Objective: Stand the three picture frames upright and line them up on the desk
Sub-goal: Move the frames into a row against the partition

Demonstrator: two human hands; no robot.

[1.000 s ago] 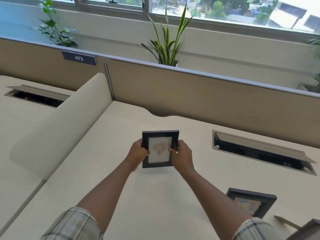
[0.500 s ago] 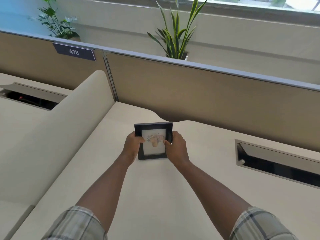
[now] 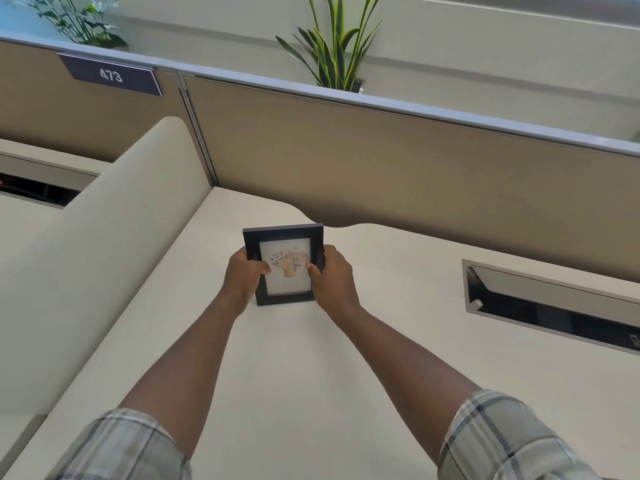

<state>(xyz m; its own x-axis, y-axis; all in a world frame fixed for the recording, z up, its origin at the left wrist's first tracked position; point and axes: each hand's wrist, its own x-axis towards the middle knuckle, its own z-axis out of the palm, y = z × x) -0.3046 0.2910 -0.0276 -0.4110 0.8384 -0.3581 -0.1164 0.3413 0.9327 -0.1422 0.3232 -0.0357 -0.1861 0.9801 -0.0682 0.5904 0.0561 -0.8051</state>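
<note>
A small black picture frame [image 3: 284, 239] with a flower print stands upright on the cream desk [image 3: 311, 358], its lower edge on or just above the surface, near the back-left corner. My left hand [image 3: 244, 277] grips its left side, thumb on the glass. On the frame's right side my right hand [image 3: 334, 278] holds it the same way. The other two frames are out of view.
A tan partition [image 3: 381, 161] runs along the desk's back, with a "473" label [image 3: 110, 75] and plants [image 3: 334, 46] behind it. A cream side divider [image 3: 104, 254] rises on the left. An open cable tray [image 3: 554, 303] is sunk into the desk at right.
Both hands carried the frame farther back and left on the desk and lowered it. My view turned left, so the frames lying at the right dropped out of sight.
</note>
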